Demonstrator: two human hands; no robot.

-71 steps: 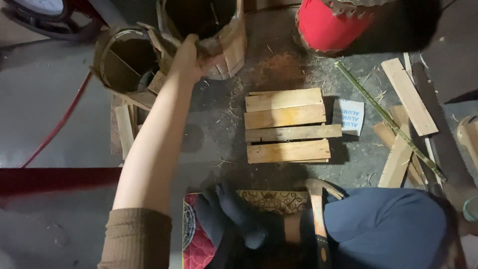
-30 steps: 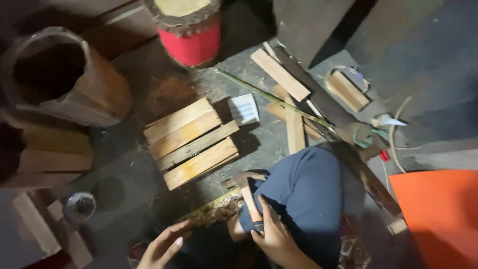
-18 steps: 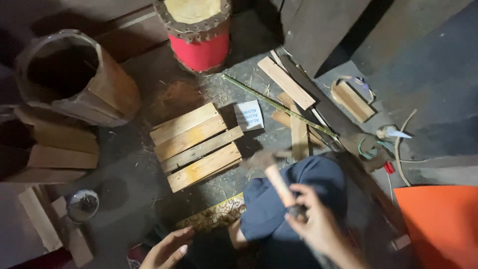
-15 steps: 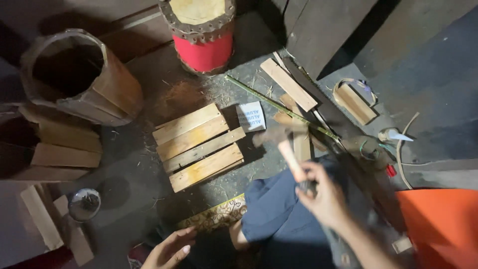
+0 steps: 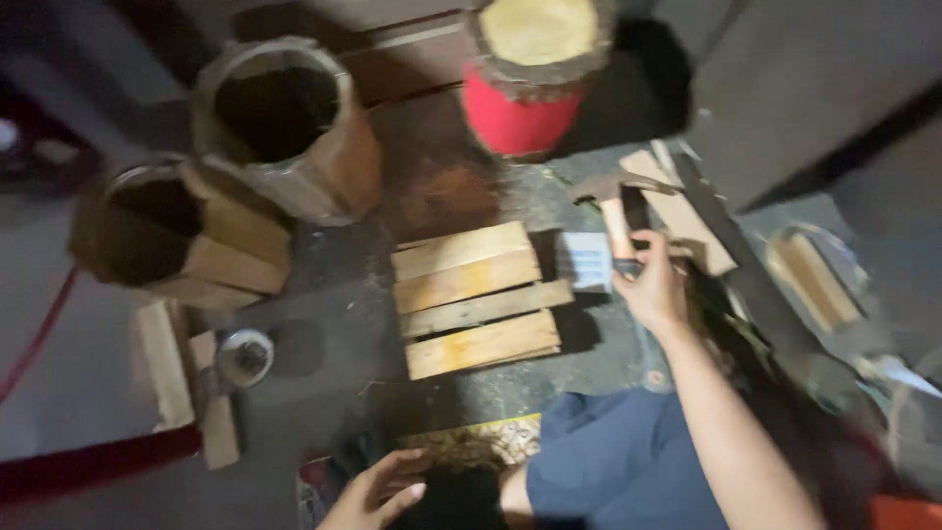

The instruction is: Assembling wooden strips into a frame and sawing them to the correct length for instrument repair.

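My right hand is stretched out ahead of me, fingers wrapped around the pale wooden handle of a hammer-like tool whose dark head points away from my wrist. The picture is smeared here, so I cannot tell the exact kind of head. Just left of that grip lies a small white-and-blue box, and further left four flat wooden slats lie side by side on the dark floor. Beyond the tool's head stands a red drum with a pale top. On the far side of my grip, loose boards lie crossing each other.

My left hand is low, near my body, fingers spread and relaxed, holding nothing; it rests just beside a patterned yellow mat. My knee in blue cloth sits between the two hands. Well off to the left stand two open wooden barrels, the nearer one tilted, and a small round metal tin.
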